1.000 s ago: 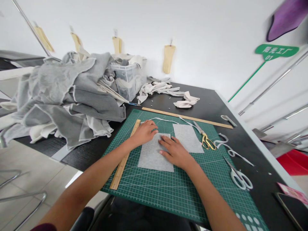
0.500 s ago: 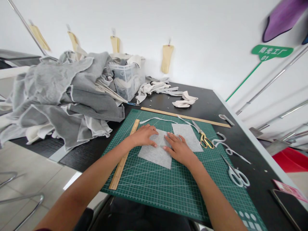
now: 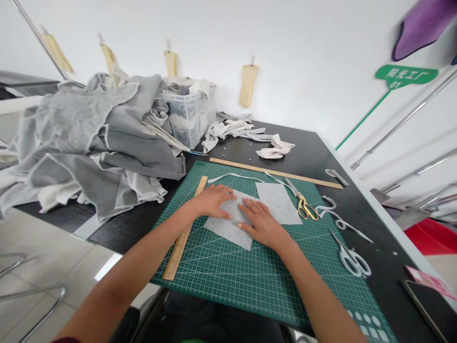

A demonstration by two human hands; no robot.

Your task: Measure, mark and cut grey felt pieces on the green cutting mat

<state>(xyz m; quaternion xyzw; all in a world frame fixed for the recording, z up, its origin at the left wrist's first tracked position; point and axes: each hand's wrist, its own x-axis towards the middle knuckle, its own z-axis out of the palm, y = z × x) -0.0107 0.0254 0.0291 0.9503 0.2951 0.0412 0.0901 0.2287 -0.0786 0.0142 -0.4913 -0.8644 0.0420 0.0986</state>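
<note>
A grey sheet of thin fabric (image 3: 231, 228) lies on the green cutting mat (image 3: 250, 281). My left hand (image 3: 213, 200) rests flat on its upper left part, fingers stretched out. My right hand (image 3: 262, 224) lies flat on its right side, fingers spread. A second grey sheet (image 3: 278, 202) lies just to the right, touching neither hand. A short wooden ruler (image 3: 183, 233) runs along the mat's left edge, beside my left forearm.
Gold-handled scissors (image 3: 303, 202) and white-handled scissors (image 3: 352, 259) lie to the right, with white fabric strips (image 3: 339, 221). A long wooden ruler (image 3: 274, 172) lies across the mat's top. A grey fabric heap (image 3: 100, 138) and a plastic bin (image 3: 189, 114) fill the left. A phone (image 3: 428, 297) sits at the table's right edge.
The grey sheet under my hands has turned and slid a little up and left. Both hands moved with it, staying flat on it.
</note>
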